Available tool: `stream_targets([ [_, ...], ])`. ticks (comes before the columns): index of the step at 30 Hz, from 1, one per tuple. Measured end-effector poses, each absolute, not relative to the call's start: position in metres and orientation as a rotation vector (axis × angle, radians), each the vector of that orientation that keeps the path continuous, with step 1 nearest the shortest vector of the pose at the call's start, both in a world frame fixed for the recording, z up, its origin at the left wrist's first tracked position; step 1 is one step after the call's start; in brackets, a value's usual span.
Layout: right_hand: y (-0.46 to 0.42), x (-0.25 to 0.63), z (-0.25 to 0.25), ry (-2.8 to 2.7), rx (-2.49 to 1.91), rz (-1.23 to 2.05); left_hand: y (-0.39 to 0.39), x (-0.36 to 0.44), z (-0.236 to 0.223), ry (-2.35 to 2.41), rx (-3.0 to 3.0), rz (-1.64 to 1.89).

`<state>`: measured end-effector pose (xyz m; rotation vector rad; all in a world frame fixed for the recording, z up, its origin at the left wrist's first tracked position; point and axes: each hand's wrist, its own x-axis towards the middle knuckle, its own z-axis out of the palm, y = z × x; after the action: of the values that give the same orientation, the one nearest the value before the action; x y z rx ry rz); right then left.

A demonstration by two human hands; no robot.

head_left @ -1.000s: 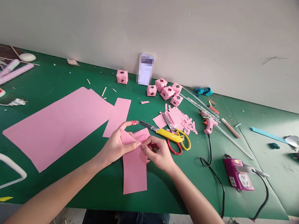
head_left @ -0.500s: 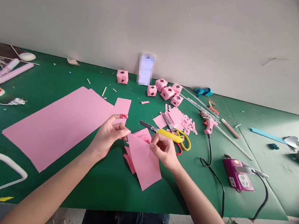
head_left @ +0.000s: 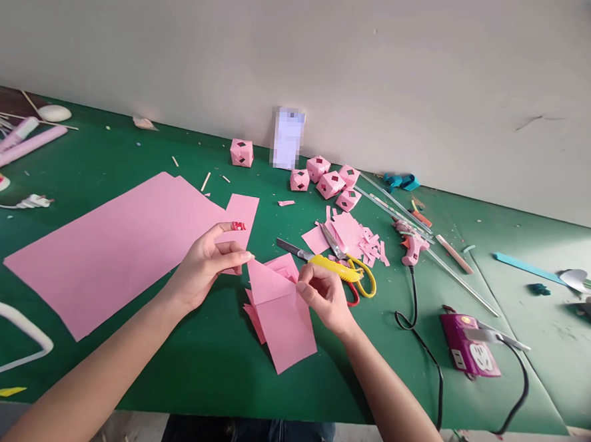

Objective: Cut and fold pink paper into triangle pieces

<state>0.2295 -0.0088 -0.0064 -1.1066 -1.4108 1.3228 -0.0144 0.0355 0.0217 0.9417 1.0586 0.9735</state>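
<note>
Between my two hands is a pink paper piece [head_left: 283,330], its lower end hanging toward the table's front edge. My left hand [head_left: 203,265] pinches its upper left corner between thumb and fingers; a red patterned wrap covers one fingertip. My right hand [head_left: 325,299] is closed on the right edge of the paper. A line crosses the paper's upper part; whether it is a fold or a second piece's edge, I cannot tell. Under and behind it lie folded pink pieces [head_left: 255,315]. The yellow utility knife [head_left: 335,267], blade out, lies just beyond my right hand beside scissors [head_left: 367,279].
Large pink sheets [head_left: 118,250] lie at left, near a small pink strip [head_left: 243,211]. Several pink paper cubes [head_left: 330,184] stand near a phone [head_left: 287,139] at the wall. Paper scraps [head_left: 349,231], a glue gun [head_left: 414,248] and a purple power socket [head_left: 471,345] are at right.
My left hand has shifted slightly left, drawing the paper's upper corner with it. A line now shows across the paper. My right hand has stayed nearly in place.
</note>
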Motion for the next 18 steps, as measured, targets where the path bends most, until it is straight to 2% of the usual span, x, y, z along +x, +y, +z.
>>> stream_targets([
  [10, -0.0079, 0.2291, -0.0075, -1.392, -1.074, 1.33, 0.0396, -0.0196, 0.0184, 1.075, 0.983, 0.927],
  [18, -0.0082, 0.2286, -0.0112, -1.382, -1.059, 1.331, 0.037, -0.0148, 0.015, 1.104, 1.059, 1.038],
])
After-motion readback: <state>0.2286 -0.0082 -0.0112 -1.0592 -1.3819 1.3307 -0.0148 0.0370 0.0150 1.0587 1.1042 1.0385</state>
